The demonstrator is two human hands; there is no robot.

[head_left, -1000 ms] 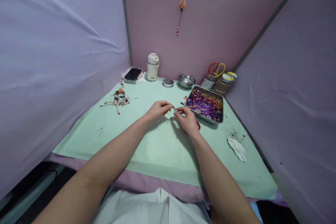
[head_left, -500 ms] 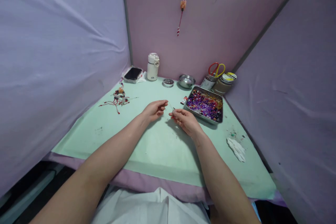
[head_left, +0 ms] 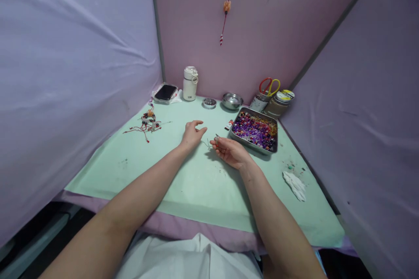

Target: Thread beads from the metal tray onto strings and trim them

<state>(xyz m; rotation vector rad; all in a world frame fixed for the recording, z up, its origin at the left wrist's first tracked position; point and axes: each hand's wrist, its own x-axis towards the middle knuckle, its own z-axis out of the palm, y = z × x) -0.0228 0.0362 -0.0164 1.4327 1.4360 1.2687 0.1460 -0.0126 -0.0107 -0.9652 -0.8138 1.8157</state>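
My right hand (head_left: pixel 231 151) is closed in a pinch over the middle of the table. Between its thumb and forefinger is a thin pale cord (head_left: pixel 207 143), whose loose end trails out to the left. Something small and light sits at those fingertips, too tiny to make out. To the left of the cord is my left hand (head_left: pixel 193 135), with thumb and forefinger spread and nothing visible between them. Just past my right hand stands a metal tray (head_left: pixel 251 144) of purple, red and dark beads (head_left: pixel 250 130).
Finished-looking beaded strings (head_left: pixel 150 123) lie at the left. Behind are a phone (head_left: pixel 166 92), a white bottle (head_left: pixel 190 85), a small round tin (head_left: pixel 209 103), a steel bowl (head_left: pixel 232 101), scissors (head_left: pixel 270 87) and a jar (head_left: pixel 279 103). A crumpled white cloth (head_left: pixel 294 186) lies right.
My left hand has let go of the cord and opened, drawing slightly left. The cord, stretched between both hands before, now hangs slack from my right hand, which stays nearly in place.
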